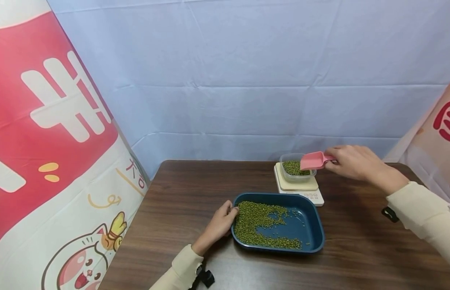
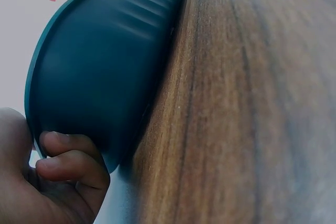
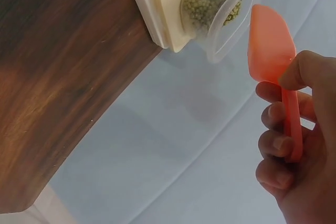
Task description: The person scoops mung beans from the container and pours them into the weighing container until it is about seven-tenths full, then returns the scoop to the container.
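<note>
In the head view my right hand [image 1: 350, 162] grips the handle of a pink scoop [image 1: 312, 160], its blade over the rim of a clear plastic container [image 1: 298, 177]. Green beans [image 1: 294, 167], likely mung beans, fill part of that container, which stands on a kitchen scale [image 1: 312, 196]. The right wrist view shows the fingers wrapped round the scoop's handle [image 3: 292, 124]. My left hand [image 1: 219, 220] pinches the left rim of a blue tray [image 1: 313, 225]. More green beans [image 1: 252, 225] lie in the tray, mostly along its left and front sides.
A brown wooden table [image 1: 181, 201] carries everything. Behind it hangs a pale blue cloth [image 1: 225, 108], close to the table's back edge. Printed cloths stand at the left [image 1: 83, 169] and at the right [image 1: 433, 157].
</note>
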{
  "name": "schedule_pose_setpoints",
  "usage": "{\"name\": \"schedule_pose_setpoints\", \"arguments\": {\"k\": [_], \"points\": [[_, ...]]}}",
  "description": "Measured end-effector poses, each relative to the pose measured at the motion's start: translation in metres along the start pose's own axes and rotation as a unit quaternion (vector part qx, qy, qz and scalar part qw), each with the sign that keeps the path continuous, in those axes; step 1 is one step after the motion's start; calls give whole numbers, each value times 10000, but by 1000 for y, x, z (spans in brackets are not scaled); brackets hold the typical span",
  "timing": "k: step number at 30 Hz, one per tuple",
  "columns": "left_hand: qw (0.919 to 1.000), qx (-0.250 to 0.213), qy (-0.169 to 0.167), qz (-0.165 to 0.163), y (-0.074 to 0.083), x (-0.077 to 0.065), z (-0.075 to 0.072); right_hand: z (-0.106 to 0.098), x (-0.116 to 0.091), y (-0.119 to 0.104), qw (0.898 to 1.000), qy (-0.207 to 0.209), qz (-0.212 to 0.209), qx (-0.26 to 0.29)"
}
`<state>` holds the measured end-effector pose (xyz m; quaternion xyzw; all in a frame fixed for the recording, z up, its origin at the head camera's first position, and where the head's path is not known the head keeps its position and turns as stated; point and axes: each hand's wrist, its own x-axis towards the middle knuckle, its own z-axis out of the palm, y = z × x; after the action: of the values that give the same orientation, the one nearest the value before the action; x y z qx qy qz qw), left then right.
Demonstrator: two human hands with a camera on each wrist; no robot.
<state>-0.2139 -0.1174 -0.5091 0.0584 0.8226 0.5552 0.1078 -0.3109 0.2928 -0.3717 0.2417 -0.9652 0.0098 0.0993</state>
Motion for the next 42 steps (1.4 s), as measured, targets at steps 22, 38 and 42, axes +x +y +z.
{"name": "schedule_pose_setpoints", "arguments": {"k": [22,38,42], "points": [[10000,1,-15,13,0,0,-1,-7,-13,-38,9970,311,-612,349],[10000,49,38,18,0,-1,0,-7,-32,-67,9927,383,-1111,270],[10000,41,56,-5,0,0,0,-4,-36,-74,9902,443,-1277,365]]}}
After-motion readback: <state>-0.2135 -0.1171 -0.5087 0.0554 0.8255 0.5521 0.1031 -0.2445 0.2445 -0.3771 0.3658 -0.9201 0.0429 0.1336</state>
